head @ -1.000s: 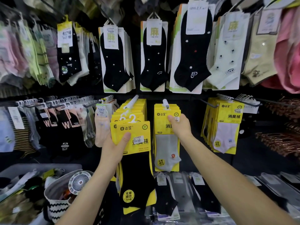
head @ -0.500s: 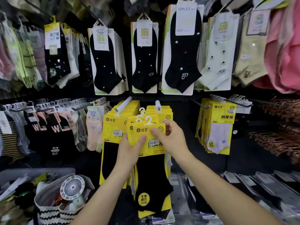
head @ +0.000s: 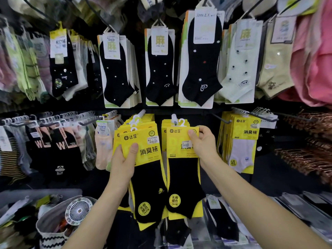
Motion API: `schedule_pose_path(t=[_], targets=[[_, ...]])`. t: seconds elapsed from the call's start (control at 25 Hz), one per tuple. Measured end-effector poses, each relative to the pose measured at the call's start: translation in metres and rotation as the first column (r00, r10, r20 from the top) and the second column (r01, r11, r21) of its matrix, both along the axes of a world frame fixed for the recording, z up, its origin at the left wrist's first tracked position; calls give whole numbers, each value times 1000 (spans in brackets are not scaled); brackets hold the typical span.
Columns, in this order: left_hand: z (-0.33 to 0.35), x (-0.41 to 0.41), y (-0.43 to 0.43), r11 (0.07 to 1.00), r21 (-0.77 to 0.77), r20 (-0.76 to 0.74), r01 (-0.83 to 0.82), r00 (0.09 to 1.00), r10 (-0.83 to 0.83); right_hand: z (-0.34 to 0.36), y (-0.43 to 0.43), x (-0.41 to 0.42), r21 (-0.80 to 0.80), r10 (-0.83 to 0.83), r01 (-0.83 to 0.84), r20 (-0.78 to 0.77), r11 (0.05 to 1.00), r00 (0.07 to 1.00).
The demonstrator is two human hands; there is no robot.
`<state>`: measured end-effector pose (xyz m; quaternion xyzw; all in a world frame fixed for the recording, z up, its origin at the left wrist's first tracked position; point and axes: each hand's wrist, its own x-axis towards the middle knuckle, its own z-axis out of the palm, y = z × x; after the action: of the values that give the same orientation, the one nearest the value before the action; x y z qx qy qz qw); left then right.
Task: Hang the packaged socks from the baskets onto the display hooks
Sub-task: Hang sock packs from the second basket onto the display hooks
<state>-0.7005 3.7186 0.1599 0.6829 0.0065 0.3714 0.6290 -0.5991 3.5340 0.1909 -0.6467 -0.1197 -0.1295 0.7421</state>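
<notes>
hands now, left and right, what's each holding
Left hand: grips a stack of yellow-carded black sock packs.
Right hand: pinches a single black sock pack by its card's top corner.

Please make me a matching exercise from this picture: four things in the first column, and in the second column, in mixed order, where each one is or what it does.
1. left hand
2. right hand
3. small fan
4. pale-sock pack

A. sits in the patterned bag, lower left
B. hangs untouched at the right
C. grips a stack of black-sock packs
D. pinches the top corner of a single pack

Pairs: 1-C, 2-D, 3-A, 4-B.
</notes>
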Motion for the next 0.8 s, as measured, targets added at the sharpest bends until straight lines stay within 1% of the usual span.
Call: schedule_pose_path(t=[0.12, 0.28, 0.44, 0.52, 0.56, 0.6, 0.64, 0.68, 0.72, 0.8], targets=[[-1, -8, 3, 998, 57, 53, -14, 999, 11, 0, 14, 6, -80, -21, 20, -12, 997, 1000], [8, -22, 3, 995, 98, 8, -13, 1000, 12, -5, 25, 19, -139, -91, 86, -32, 987, 995], [12, -25, 5, 992, 121, 30, -21, 999, 17, -5, 24, 27, -171, -98, 85, -68, 982, 993], [9, -24, 5, 994, 103, 24, -28, 999, 26, -6, 21, 23, -178, -125, 107, -91, 978, 988], [7, -22, 4, 996, 89, 19, -24, 1000, 22, -7, 19, 19, -168, -177, 161, -86, 973, 980], [6, -20, 0, 997, 71, 6, -14, 1000, 14, -9, 15, 14, -146, -230, 221, -50, 964, 972], [3, -18, -3, 998, 67, -12, 5, 1000, -4, -10, 12, 8, -125, -244, 244, 13, 962, 970], [3, -16, -7, 997, 71, -31, 25, 999, -23, -11, 10, 1, -118, -195, 204, 80, 972, 978], [2, -14, -12, 996, 74, -41, 48, 998, -45, -11, 10, -8, -139, -89, 107, 131, 984, 987], [2, -8, -23, 995, 84, -35, 47, 998, -44, -9, 15, -26, -254, 131, -92, 141, 963, 981]])
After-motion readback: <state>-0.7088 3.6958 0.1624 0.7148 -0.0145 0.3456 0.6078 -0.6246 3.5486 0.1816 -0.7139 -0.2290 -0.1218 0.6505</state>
